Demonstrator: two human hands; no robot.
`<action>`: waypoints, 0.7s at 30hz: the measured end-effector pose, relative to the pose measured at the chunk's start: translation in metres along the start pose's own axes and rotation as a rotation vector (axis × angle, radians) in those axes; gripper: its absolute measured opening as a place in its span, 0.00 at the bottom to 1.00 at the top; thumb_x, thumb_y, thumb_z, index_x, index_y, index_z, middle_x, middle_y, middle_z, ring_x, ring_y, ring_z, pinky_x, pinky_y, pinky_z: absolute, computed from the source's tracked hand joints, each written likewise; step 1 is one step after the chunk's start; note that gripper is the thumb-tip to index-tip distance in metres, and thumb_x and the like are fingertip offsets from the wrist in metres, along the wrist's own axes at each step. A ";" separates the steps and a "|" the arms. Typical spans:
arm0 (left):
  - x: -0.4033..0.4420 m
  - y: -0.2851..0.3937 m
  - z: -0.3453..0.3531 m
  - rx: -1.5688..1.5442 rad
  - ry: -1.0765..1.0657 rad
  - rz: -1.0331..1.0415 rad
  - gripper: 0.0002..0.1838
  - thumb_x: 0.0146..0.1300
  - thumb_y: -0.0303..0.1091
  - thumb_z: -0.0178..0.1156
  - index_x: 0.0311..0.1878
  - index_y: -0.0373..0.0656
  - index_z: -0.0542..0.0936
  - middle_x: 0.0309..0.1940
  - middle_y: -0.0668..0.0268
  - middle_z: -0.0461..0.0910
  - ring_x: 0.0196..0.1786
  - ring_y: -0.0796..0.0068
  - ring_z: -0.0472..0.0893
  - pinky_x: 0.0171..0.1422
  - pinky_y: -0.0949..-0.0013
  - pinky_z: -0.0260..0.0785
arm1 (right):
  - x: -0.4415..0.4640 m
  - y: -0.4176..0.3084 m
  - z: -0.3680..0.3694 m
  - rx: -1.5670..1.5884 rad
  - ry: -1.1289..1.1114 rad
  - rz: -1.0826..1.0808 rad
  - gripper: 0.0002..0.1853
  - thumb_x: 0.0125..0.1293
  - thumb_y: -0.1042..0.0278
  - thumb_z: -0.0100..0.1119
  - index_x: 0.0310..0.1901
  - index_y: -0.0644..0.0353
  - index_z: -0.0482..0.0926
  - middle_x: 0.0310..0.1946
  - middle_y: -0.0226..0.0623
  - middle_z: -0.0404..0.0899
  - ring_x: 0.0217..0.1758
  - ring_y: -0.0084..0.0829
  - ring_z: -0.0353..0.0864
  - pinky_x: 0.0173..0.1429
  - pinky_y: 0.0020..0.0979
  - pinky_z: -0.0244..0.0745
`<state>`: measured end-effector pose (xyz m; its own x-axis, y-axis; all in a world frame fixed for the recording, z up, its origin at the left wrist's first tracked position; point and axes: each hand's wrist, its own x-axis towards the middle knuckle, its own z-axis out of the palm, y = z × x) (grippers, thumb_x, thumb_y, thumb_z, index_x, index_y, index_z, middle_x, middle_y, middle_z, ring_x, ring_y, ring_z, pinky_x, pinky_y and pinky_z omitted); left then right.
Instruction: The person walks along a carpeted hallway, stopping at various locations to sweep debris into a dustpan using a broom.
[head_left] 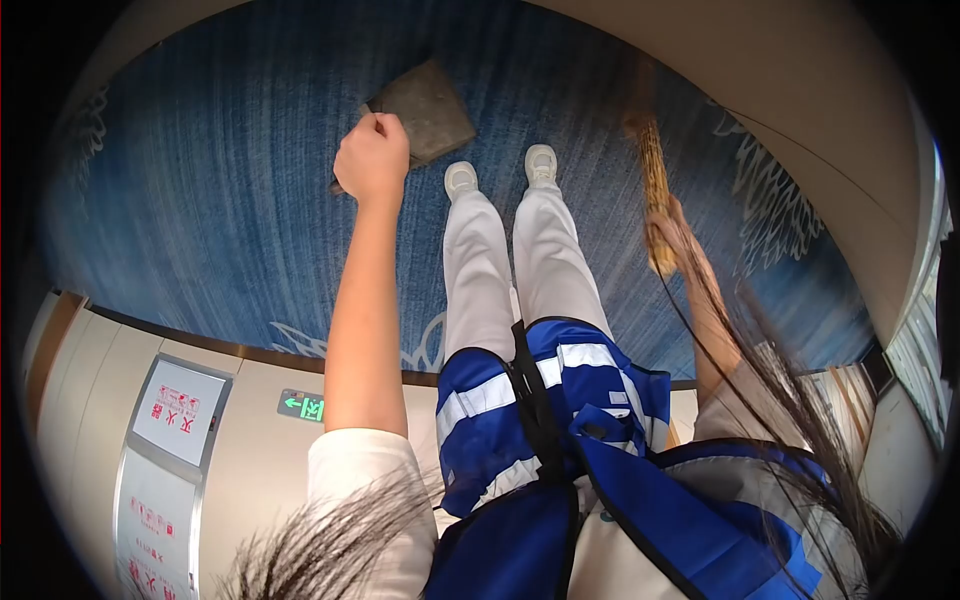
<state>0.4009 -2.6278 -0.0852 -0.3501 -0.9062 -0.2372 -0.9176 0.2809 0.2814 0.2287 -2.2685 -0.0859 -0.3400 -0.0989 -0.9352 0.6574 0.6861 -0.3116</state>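
Observation:
My left hand is closed in a fist around the handle of a grey-brown dustpan; most of the handle is hidden by the fingers. The pan's flat part reaches out beyond the fist, above the blue carpet and ahead of my left shoe. On the other side, my right hand is wrapped round the lower part of a straw-coloured hand broom. The broom points away from me, and its far end is blurred. Strands of long hair hang in front of my right arm.
Blue patterned carpet covers the floor around my white shoes. A beige wall curves along the far side. Behind me are a wall panel with red lettering and a green exit sign. My blue vest hangs in front.

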 end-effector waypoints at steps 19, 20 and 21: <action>-0.001 -0.002 -0.004 0.018 0.001 -0.008 0.16 0.52 0.40 0.45 0.19 0.41 0.77 0.17 0.57 0.76 0.23 0.56 0.76 0.30 0.60 0.67 | -0.069 0.013 0.107 0.102 -0.462 0.045 0.42 0.51 0.77 0.53 0.65 0.59 0.40 0.27 0.36 0.69 0.21 0.24 0.71 0.22 0.26 0.69; 0.000 -0.002 -0.005 0.018 0.013 -0.010 0.16 0.52 0.40 0.45 0.19 0.41 0.77 0.17 0.57 0.76 0.23 0.56 0.76 0.30 0.60 0.67 | -0.070 0.012 0.101 0.097 -0.454 0.056 0.41 0.51 0.77 0.53 0.65 0.58 0.40 0.26 0.36 0.69 0.20 0.24 0.71 0.22 0.25 0.69; 0.001 -0.001 -0.007 0.016 0.013 -0.014 0.16 0.52 0.40 0.45 0.19 0.41 0.77 0.17 0.57 0.76 0.24 0.55 0.76 0.30 0.59 0.68 | -0.070 0.010 0.096 0.089 -0.447 0.067 0.41 0.51 0.77 0.53 0.65 0.58 0.41 0.25 0.36 0.68 0.20 0.24 0.71 0.22 0.25 0.69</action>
<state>0.4035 -2.6311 -0.0789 -0.3351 -0.9139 -0.2291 -0.9253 0.2734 0.2627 0.3236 -2.3238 -0.0392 0.0160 -0.3715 -0.9283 0.7301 0.6386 -0.2430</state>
